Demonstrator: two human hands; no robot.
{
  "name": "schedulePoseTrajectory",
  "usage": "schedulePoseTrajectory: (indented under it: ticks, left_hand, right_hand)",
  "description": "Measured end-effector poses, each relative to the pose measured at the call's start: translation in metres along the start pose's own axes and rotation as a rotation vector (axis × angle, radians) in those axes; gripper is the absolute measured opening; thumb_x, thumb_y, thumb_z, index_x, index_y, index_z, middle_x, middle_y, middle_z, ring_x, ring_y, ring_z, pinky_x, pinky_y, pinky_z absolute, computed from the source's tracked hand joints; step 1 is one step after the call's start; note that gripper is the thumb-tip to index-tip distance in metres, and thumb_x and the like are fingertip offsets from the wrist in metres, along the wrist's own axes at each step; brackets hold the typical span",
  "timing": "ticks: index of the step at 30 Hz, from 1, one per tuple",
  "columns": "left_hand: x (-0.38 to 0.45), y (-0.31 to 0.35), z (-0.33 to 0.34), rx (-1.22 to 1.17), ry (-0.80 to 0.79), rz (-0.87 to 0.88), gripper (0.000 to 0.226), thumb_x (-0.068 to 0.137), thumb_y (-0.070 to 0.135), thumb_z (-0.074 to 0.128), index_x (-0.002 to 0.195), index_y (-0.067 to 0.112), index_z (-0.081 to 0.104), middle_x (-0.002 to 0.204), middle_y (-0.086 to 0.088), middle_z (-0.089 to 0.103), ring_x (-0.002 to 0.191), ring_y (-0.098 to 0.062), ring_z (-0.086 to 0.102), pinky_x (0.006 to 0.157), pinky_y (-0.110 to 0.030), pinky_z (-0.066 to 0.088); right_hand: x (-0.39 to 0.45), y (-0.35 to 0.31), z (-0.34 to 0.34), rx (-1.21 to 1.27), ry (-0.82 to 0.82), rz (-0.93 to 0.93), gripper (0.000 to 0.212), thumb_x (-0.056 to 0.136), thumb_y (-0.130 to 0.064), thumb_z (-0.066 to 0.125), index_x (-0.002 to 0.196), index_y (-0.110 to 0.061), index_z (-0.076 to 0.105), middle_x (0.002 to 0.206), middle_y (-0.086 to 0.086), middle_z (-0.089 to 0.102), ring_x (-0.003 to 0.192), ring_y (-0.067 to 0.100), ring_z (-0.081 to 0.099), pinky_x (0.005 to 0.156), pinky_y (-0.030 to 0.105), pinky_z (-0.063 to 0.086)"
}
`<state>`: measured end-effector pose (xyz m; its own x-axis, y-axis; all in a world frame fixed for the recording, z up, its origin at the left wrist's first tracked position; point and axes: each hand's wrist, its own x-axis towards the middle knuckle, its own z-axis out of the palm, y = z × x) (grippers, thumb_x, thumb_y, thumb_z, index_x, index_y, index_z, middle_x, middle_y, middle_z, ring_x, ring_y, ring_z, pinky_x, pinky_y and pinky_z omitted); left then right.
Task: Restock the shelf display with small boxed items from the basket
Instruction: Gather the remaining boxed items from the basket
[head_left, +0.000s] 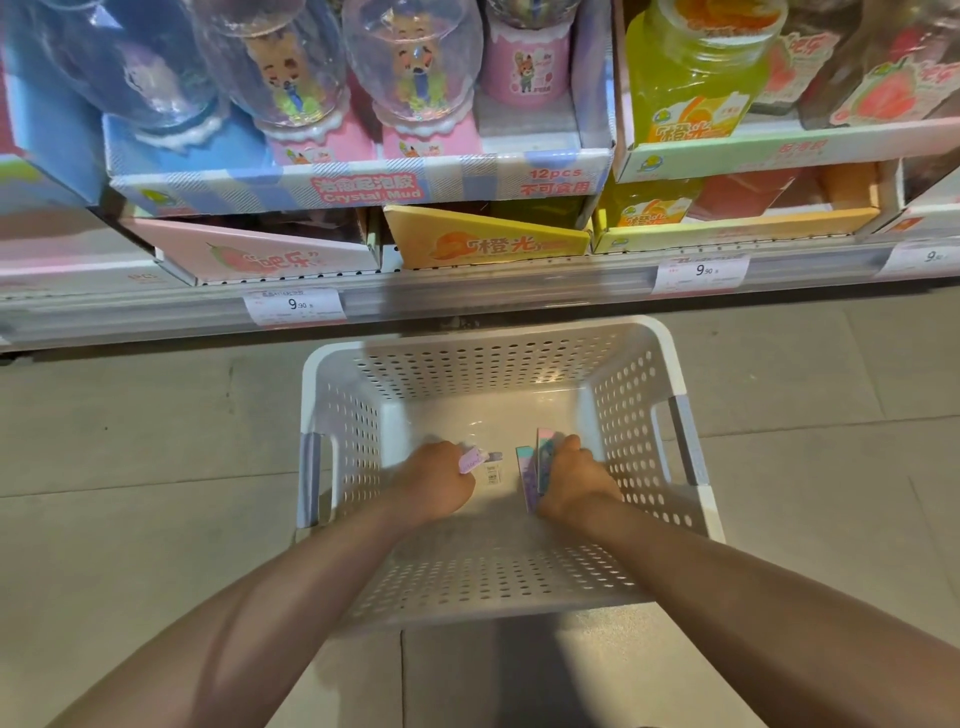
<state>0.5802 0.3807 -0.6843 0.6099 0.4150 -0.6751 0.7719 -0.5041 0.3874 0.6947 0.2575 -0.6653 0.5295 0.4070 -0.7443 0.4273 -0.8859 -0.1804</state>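
1. Both hands are down in the white perforated basket (680, 384), which sits on the floor just in front of the shelf (467, 296).
2. The left hand (434, 483) has its grip closed around a small pink-labelled box (474, 460). The right hand (571, 480) is clamped on a couple of slim pastel boxes (540, 462) held upright on edge.
3. Risk here, I'd say: the right hand is carrying more than one box in a pinch, and on the lift one could slide out and drop back in or clip the basket rim.
4. Another worry: the motion blur hides the fingers, so how secure either hold is I can't tell.
5. The basket looks nearly empty. Apart from what the hands hold, I see one pale box (492, 470) lying between them on the bottom.
6. Up on the shelf, the blue display tray (363, 184) marked Crystal Mud holds clear domed jars (413, 62) with a gap at its right end. The yellow tray (488, 241) below sits tilted, so pushing stock in beside it could jam or knock it further askew.
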Motion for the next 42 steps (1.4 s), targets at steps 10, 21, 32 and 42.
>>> schedulePoseTrajectory:
  ticks: [10, 21, 32, 42]
  left_hand:
    - [-0.004, 0.005, -0.008, -0.067, 0.001, 0.009, 0.015, 0.082, 0.011, 0.047, 0.089, 0.005, 0.059, 0.087, -0.016, 0.056, 0.073, -0.027, 0.052, 0.065, -0.027, 0.041]
    - [-0.010, 0.012, -0.019, -0.114, 0.025, 0.033, 0.029, 0.080, 0.003, 0.045, 0.054, 0.016, 0.040, 0.056, -0.002, 0.047, 0.071, -0.030, 0.057, 0.069, -0.035, 0.048]
    - [-0.029, 0.021, -0.037, -0.219, 0.020, 0.060, 0.012, 0.081, 0.002, 0.046, 0.070, 0.004, 0.047, 0.060, -0.005, 0.044, 0.069, -0.026, 0.048, 0.065, -0.031, 0.035]
    - [-0.117, 0.066, -0.117, -0.380, 0.061, 0.069, 0.020, 0.096, 0.012, 0.037, 0.089, 0.002, 0.053, 0.083, -0.015, 0.056, 0.092, -0.035, 0.054, 0.074, -0.035, 0.039]
  right_hand:
    - [0.012, -0.019, 0.016, -0.262, 0.085, -0.086, 0.042, 0.095, -0.010, 0.032, 0.133, 0.005, 0.023, 0.135, 0.020, 0.038, 0.122, 0.030, 0.046, 0.095, 0.033, 0.044]
    - [0.017, -0.018, 0.034, -0.541, 0.003, -0.129, 0.061, 0.084, -0.011, 0.051, 0.134, -0.006, 0.018, 0.124, 0.019, 0.034, 0.110, 0.033, 0.045, 0.077, 0.036, 0.053]
    - [-0.003, -0.014, -0.004, -0.219, 0.016, -0.285, 0.040, 0.093, 0.000, 0.036, 0.131, 0.006, 0.026, 0.129, 0.023, 0.039, 0.115, 0.034, 0.048, 0.094, 0.036, 0.046]
    - [-0.097, -0.048, -0.100, 0.340, -0.066, -0.312, 0.030, 0.094, -0.008, 0.039, 0.122, 0.003, 0.031, 0.113, 0.023, 0.054, 0.082, 0.021, 0.048, 0.061, 0.021, 0.036]
